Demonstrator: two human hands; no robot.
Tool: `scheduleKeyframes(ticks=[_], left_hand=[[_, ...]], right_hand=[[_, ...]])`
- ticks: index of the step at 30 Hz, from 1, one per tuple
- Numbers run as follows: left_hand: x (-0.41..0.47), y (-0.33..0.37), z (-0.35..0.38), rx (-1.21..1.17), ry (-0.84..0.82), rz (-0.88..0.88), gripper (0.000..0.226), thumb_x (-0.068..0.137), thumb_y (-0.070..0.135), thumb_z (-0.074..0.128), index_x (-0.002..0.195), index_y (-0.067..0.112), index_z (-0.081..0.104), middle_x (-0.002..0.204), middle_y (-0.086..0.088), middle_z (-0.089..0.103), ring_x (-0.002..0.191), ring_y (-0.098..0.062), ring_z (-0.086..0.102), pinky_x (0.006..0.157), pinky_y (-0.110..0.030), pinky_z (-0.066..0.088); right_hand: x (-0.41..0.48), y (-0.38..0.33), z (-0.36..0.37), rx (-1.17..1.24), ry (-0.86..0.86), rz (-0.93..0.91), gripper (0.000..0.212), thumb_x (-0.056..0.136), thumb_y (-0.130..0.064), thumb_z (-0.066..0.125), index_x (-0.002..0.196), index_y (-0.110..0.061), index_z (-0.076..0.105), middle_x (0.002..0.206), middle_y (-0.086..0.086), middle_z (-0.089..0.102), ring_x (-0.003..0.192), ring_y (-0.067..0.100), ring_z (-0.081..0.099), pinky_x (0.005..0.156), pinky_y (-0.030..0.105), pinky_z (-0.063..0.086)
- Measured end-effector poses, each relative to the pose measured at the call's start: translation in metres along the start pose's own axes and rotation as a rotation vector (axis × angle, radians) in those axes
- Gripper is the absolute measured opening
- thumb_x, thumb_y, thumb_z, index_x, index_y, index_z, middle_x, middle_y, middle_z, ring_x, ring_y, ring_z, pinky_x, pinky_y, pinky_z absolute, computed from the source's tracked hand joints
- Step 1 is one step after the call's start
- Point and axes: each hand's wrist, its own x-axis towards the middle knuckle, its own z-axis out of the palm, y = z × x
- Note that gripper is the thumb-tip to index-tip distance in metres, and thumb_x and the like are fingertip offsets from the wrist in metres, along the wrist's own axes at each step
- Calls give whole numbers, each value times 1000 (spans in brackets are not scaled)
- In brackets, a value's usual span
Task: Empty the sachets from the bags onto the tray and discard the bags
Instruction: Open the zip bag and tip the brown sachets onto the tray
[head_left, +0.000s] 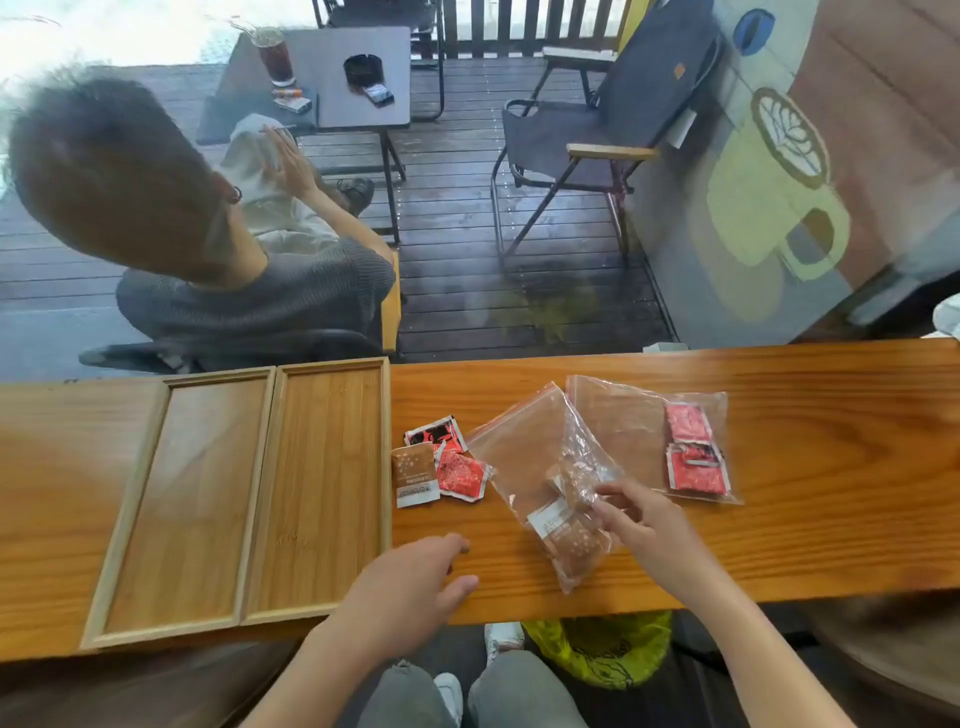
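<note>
Wooden counter (779, 519) running left to right, with a two-compartment wooden tray (260, 499) at its left end, both compartments bare. Just right of the tray, loose on the counter — a brown sachet (414, 475) and two red sachets (451, 460) overlapping one another. Near the middle, a clear zip bag (524, 447) holding brown sachets (571, 535), pinched at its side by the right hand (641, 525), fingertips closed on the plastic. Behind it and further right, a second clear bag (618, 415) lying flat with red sachets (693, 457) inside. Left hand (410, 587) hovering above the counter's near edge, between tray and bag — fingers loose and spread, grasping nothing. Below the counter, a yellow-green plastic bag (602, 649) beside the knees.
</note>
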Motion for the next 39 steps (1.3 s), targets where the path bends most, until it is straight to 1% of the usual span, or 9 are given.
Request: scheduleKeyframes(ticks=[5, 8, 12, 18, 21, 23, 33, 36, 39], left_hand=[[40, 4, 23, 74, 340, 13, 43, 92, 42, 43, 132, 25, 41, 135, 2, 49, 122, -13, 44, 100, -24, 37], [54, -3, 46, 156, 414, -50, 62, 90, 53, 37, 144, 31, 17, 155, 1, 18, 142, -14, 5, 113, -30, 7], [63, -13, 67, 246, 407, -122, 70, 83, 68, 15, 141, 41, -15, 157, 1, -9, 136, -13, -28, 112, -33, -14], [62, -18, 75, 263, 424, -143, 67, 88, 63, 15, 145, 30, 7, 155, -8, 15, 141, -21, 0, 112, -37, -1], [62, -19, 75, 274, 418, -132, 67, 88, 61, 20, 145, 28, 12, 154, -10, 19, 141, -22, 6, 112, -39, 3], [62, -19, 75, 280, 420, -136, 67, 88, 61, 21, 145, 27, 15, 154, -10, 19, 141, -22, 5, 113, -39, 2], [64, -17, 64, 170, 362, -124, 61, 88, 59, 27, 143, 40, 6, 157, 3, -2, 140, -15, -17, 112, -33, -13], [63, -6, 37, -190, 443, -132, 41, 90, 40, 50, 130, 31, 43, 146, 10, 29, 141, -17, 15, 113, -40, 15], [59, 17, -17, -952, 625, -174, 15, 90, 32, 51, 94, 25, 64, 108, -2, 68, 100, -19, 63, 75, -23, 52]], right_hand=[[33, 1, 3, -77, 89, -36, 36, 90, -27, 55, 123, -14, 53, 105, -3, 61, 94, 12, 56, 78, 22, 44], [46, 8, 9, -162, 208, -47, 41, 87, -28, 59, 124, -13, 51, 126, 6, 55, 115, 19, 48, 96, 33, 37], [55, 17, 15, -248, 226, 41, 66, 79, -42, 65, 135, -20, 38, 139, 3, 43, 129, 23, 35, 107, 48, 25], [66, 19, 16, -219, 133, 166, 51, 77, -49, 64, 116, -20, 49, 115, 2, 59, 113, 25, 48, 99, 46, 34], [66, 15, 13, -39, 70, 81, 21, 84, -36, 61, 86, -15, 57, 89, -1, 60, 87, 19, 56, 72, 32, 48], [65, 11, 10, 29, 66, -8, 20, 88, -28, 58, 73, -15, 54, 74, -3, 53, 71, 13, 50, 55, 21, 37], [50, -28, -20, 328, 47, -334, 12, 86, -16, 57, 76, -12, 60, 71, 1, 59, 67, 7, 55, 62, 21, 46], [42, -44, -34, 413, 48, -437, 12, 85, -9, 56, 74, -8, 60, 68, 3, 58, 61, 0, 55, 57, 10, 45], [37, -54, -44, 422, 27, -491, 11, 82, -16, 56, 73, -12, 60, 68, 2, 60, 63, 4, 57, 57, 13, 48]])
